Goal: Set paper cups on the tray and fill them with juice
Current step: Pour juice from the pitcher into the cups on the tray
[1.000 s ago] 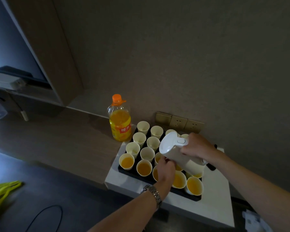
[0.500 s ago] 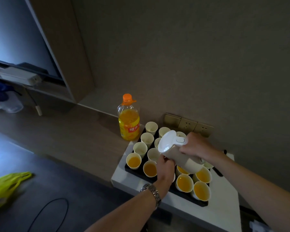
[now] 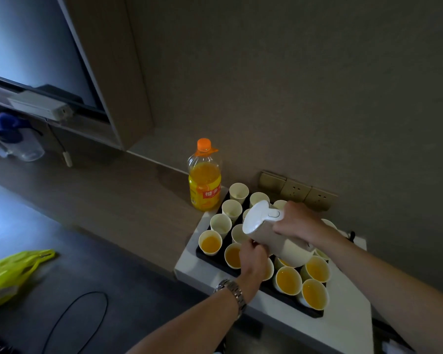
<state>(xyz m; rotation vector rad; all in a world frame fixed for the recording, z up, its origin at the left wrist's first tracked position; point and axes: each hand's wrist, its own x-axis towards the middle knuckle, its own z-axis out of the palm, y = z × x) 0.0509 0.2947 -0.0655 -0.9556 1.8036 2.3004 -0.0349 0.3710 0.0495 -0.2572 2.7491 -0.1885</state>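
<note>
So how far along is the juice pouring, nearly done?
Partway. The cups are all set on the black tray, and the near cups hold juice. The right hand tilts a white jug while the left hand steadies a cup. The far cups look empty.

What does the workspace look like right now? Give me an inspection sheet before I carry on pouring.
Surface: white side table, against the wall.
Job's things: black tray crowded with paper cups; near cups hold orange juice, far cups look empty. White jug tilted over the tray's middle.
Clutter: orange juice bottle, capped, on the ledge beside the tray.
Grippers: right hand grips the jug; left hand is at a cup below the spout, grip hidden.
Cables: black cable looped on the floor.
Surroundings: wall sockets; yellow plastic bag on the floor.
</note>
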